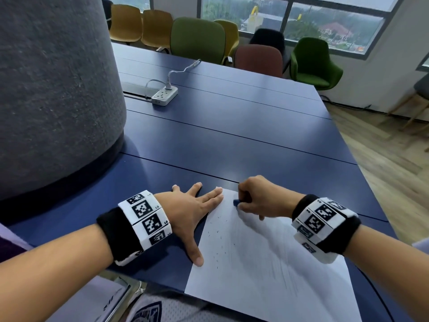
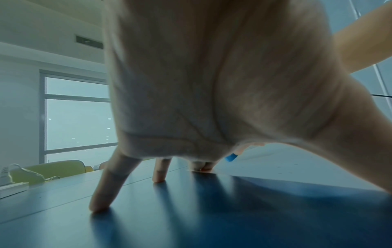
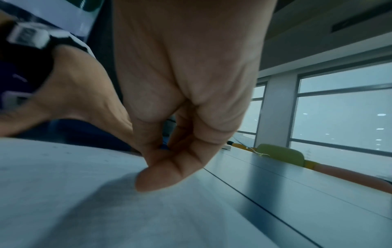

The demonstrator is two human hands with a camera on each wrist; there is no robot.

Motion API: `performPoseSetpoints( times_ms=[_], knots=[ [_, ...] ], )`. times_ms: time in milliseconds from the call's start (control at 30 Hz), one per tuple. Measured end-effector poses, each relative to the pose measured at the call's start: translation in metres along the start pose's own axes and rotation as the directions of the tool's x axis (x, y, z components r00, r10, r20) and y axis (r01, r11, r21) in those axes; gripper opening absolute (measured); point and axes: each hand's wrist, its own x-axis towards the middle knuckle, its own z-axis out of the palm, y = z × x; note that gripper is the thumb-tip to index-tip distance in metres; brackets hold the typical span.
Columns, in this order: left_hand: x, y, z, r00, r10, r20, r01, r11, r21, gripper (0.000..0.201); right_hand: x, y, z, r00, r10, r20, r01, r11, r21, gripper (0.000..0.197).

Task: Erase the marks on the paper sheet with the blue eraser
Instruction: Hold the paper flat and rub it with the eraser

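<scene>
**Rubbing a thin sheet with a small eraser**

Pinching the blue eraser [image 1: 236, 201] between thumb and curled fingers, the right hand [image 1: 260, 199] works at the far end of the paper sheet [image 1: 267, 259], with only a small blue nub showing past the fingertips. The left hand [image 1: 189, 213] lies spread and flat, fingers straight: thumb and the two fingers nearest it press on the sheet's left edge, while the others rest on the dark blue tabletop [image 1: 232, 126]. From the left wrist view the eraser [image 2: 231, 157] peeks out beyond the palm, low over the paper.

The sheet lies near the front edge of the tabletop, one corner hanging slightly over it. Faint pencil streaks run along its right half, and short dark flecks, likely eraser crumbs, are scattered near its left side.

The paper looks light, thin and floppy, and the smooth tabletop probably gives it little grip, so it will likely slide or buckle under a hard stroke unless it is pinned close to where the rubbing happens. Flat pressure from spread fingers suits it better than any pinch, which would crease it. The eraser seems small, firm and slightly rubbery; it is best held low, near its working end, so it does not roll out of the fingers. Strokes pushed toward an unpinned edge could wrinkle or tear the sheet.
</scene>
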Motion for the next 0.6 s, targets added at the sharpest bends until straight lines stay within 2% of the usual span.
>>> performPoseSetpoints(
  times_ms=[100,267,433,533,600],
  knots=[
    [0.0,0.0,-0.001,1.0,-0.004,0.006,0.004,1.0,0.009,0.151,-0.006,-0.008,0.007,0.995,-0.051,0.087,0.053,0.998,-0.026,0.021],
    [0.001,0.0,0.0,1.0,-0.01,0.014,0.01,1.0,0.001,0.151,-0.001,0.0,-0.002,1.0,0.019,-0.02,-0.019,0.999,0.026,0.024],
    [0.001,0.001,-0.002,1.0,-0.008,0.022,0.008,1.0,0.01,0.151,-0.012,-0.01,0.012,0.993,-0.042,0.108,0.035,0.997,0.068,0.024],
    [0.001,0.001,-0.002,1.0,-0.009,0.022,0.009,1.0,0.006,0.151,-0.005,-0.003,0.003,1.0,0.01,0.024,-0.013,0.995,0.094,0.028],
    [0.001,0.0,-0.001,1.0,-0.01,0.019,0.01,1.0,0.006,0.151,-0.005,-0.003,0.002,1.0,-0.001,-0.005,0.002,0.997,0.073,0.027]
  ],
)
